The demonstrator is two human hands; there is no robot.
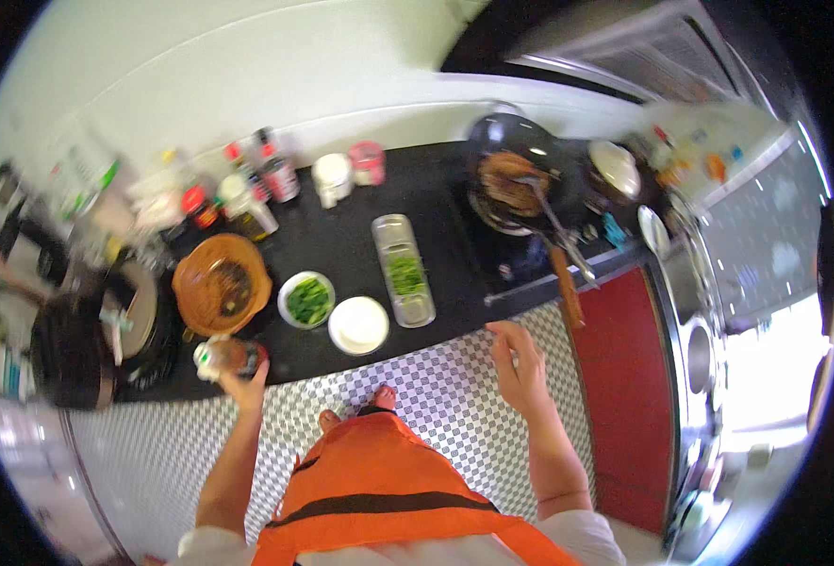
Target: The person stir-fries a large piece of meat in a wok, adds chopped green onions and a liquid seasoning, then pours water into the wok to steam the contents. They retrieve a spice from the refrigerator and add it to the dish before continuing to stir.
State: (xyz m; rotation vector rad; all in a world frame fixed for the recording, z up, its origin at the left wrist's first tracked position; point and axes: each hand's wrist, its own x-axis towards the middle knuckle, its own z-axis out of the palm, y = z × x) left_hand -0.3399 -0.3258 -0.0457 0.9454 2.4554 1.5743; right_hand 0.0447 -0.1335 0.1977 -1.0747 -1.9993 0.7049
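My left hand (247, 385) is closed around a small jar (229, 357) with a whitish-green top, at the counter's front edge. Just behind it stands an orange-brown bowl (194, 283) with dark sauce in the bottom. To the right are a white bowl of chopped greens (309, 301), a white bowl (359, 325) with pale contents, and a long clear divided tray (390, 230) with chopped green herbs in its middle. My right hand (519, 364) hangs empty over the floor, fingers loosely bent. Beyond it, a wok (484, 138) holds brown food and a metal spatula (555, 219).
Bottles (279, 173), a red-lidded jar (200, 206), an oil jug (247, 209) and white and pink containers (332, 177) line the wall. The wok's wooden handle (565, 286) juts past the counter edge. A dark pot (155, 332) stands at left; a lidded pot (615, 170) stands right of the wok.
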